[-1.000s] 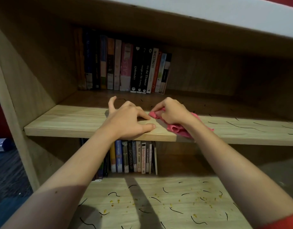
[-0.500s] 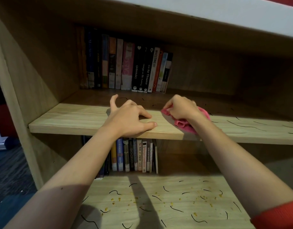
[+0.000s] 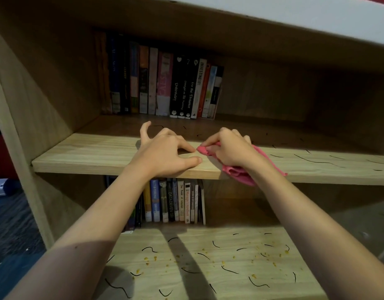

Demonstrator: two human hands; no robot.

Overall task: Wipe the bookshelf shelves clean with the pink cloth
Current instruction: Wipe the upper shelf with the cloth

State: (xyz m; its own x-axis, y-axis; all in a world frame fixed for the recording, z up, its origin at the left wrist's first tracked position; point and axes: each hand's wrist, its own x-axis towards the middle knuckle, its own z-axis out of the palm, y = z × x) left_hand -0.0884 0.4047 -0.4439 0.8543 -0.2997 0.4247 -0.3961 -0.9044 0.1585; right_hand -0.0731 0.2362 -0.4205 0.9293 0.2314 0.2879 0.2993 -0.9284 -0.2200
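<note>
A wooden bookshelf fills the view. On its middle shelf (image 3: 82, 152) my right hand (image 3: 230, 148) grips the crumpled pink cloth (image 3: 236, 172) and presses it on the board near the front edge; part of the cloth hangs over the edge. My left hand (image 3: 165, 152) rests on the same shelf just left of the cloth, fingertips and thumb spread on the wood, holding nothing. Thin black strands lie on the middle shelf to the right of the cloth (image 3: 312, 160). The lower shelf (image 3: 208, 267) carries black strands and yellow crumbs.
A row of upright books (image 3: 165, 83) stands at the back left of the middle shelf. Another row of books (image 3: 175, 200) stands at the back of the lower shelf. The bookshelf's side panel (image 3: 35, 94) is at the left, with dark floor (image 3: 11, 234) beyond.
My right hand has slid the pink cloth back leftward until it almost touches my left fingers. My left hand has stayed in place on the shelf.
</note>
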